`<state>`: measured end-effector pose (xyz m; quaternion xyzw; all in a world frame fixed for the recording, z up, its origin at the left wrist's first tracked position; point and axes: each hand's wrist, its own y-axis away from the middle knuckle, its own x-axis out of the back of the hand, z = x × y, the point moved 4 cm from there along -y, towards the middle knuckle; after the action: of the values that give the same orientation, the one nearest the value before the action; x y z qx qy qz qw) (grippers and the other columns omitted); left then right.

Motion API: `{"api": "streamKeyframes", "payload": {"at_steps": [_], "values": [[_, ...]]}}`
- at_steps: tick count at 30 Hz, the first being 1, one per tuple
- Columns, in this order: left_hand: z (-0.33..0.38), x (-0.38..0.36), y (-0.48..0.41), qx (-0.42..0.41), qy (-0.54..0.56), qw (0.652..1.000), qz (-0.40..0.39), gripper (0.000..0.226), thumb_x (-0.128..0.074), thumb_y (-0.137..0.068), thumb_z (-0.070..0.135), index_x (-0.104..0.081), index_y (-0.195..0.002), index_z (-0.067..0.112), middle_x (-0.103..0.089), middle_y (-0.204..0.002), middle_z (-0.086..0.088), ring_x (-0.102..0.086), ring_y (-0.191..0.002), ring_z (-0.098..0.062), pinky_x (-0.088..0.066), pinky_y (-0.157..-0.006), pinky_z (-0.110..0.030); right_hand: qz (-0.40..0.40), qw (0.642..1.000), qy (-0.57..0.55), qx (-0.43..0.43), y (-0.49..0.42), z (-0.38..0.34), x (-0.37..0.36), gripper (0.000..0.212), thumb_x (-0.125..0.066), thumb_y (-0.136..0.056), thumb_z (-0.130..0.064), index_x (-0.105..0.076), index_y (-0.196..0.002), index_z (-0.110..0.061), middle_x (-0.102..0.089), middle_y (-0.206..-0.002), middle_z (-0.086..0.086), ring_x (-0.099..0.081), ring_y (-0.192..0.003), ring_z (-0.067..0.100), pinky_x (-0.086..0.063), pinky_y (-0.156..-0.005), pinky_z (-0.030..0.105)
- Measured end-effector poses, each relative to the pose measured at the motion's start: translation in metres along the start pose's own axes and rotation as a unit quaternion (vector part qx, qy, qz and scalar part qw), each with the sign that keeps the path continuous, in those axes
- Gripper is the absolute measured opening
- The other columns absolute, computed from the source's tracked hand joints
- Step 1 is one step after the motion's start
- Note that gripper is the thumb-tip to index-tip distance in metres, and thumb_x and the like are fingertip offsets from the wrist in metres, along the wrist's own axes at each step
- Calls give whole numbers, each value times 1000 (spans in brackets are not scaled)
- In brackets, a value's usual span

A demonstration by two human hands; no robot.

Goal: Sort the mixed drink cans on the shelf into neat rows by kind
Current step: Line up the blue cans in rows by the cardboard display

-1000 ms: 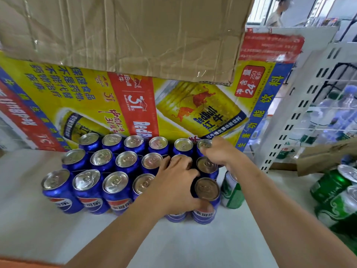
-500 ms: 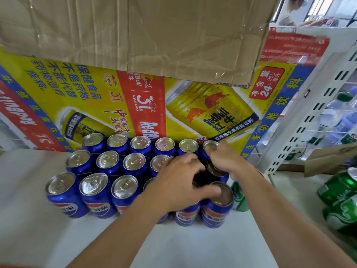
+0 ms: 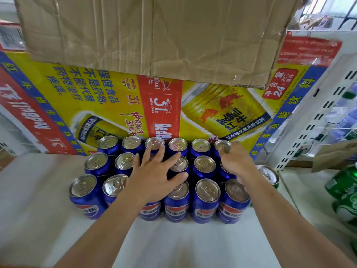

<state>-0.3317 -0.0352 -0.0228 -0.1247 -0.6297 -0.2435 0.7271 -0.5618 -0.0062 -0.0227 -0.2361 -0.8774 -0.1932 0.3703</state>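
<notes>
Block of blue cans [image 3: 206, 190]: the left hand [image 3: 154, 178] lies over its middle, hiding can tops in the middle and front rows. The right hand [image 3: 235, 163] covers the block's right-end middle-row can. Whether its curled fingers grip anything cannot be told.

Just right of the block, a green can [image 3: 268, 174] shows only part of its top past the wrist. Farther right, more green cans [image 3: 343, 188] are cut by the picture's edge.

Behind the block, the Red Bull carton [image 3: 96, 97] is partly hidden by a brown cardboard box [image 3: 154, 35], itself cut off at the top. Bottles [image 3: 345, 117] up and right of the block — blurred, labels unreadable.
</notes>
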Motion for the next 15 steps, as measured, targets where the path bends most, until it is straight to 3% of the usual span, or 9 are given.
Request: {"api": "streamKeyframes", "payload": {"at_steps": [4,8,15], "values": [[0,4,1,-6,-13,1000,-9,69,-24,-86,76,-7,-148,51,5,-163,2,11,-148,-29,2,-115,-58,-19,1000,13,4,5,-3,4,55,-45,-99,-41,-38,-135,0,-57,-124,20,-56,-109,36,-44,-82,39],[20,5,-5,-50,-9,999,-2,69,-22,-88,74,-6,-150,46,6,-163,1,12,-148,-29,3,-115,-60,-36,996,71,26,21,-4,0,71,-38,-100,-46,-13,-152,-4,-35,-147,23,-41,-131,39,-36,-102,43],[32,-5,-10,-52,0,999,-11,65,-18,-92,70,-7,-151,44,6,-163,1,1,-149,-29,3,-116,-57,-37,990,124,63,27,-5,-8,65,-35,-101,-47,-16,-149,-9,-35,-142,23,-47,-122,41,-40,-94,43]]}}
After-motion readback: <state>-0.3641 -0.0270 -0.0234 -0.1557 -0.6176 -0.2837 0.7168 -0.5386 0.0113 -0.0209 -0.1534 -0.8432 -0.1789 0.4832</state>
